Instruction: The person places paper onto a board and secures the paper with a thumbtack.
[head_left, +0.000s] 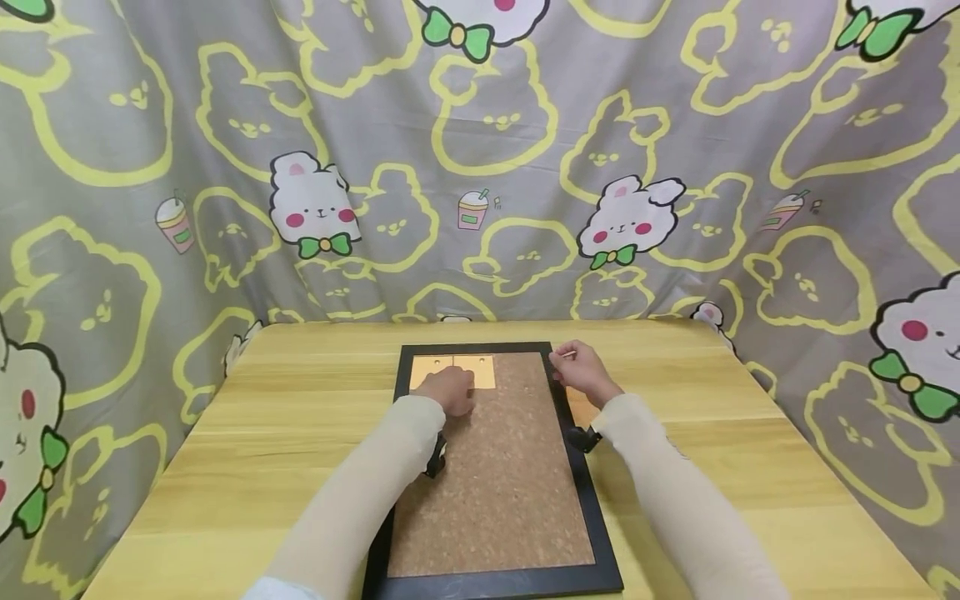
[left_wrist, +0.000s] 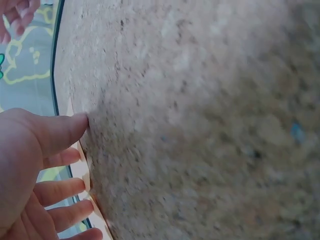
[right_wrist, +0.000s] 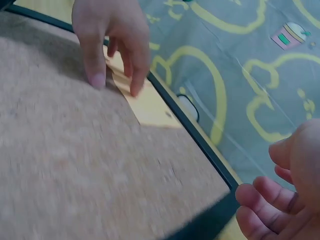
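A cork board (head_left: 517, 467) in a black frame lies flat on the wooden table. Two yellow paper notes (head_left: 480, 373) sit side by side at its top left, each with a small dark dot near the upper edge. My left hand (head_left: 450, 390) reaches over the notes with fingers pointing down; in the right wrist view its fingertips are right at the paper. My right hand (head_left: 583, 372) hovers by the frame's top right corner, its fingers loosely bent. A small pale bit shows at its fingertips in the head view, but I cannot tell what it is.
An orange sheet or pad (head_left: 581, 408) lies right of the frame, partly under my right forearm. Black camera straps (head_left: 583, 438) are on both wrists. A patterned grey curtain (head_left: 480, 167) stands behind the table (head_left: 300, 467) and along both sides.
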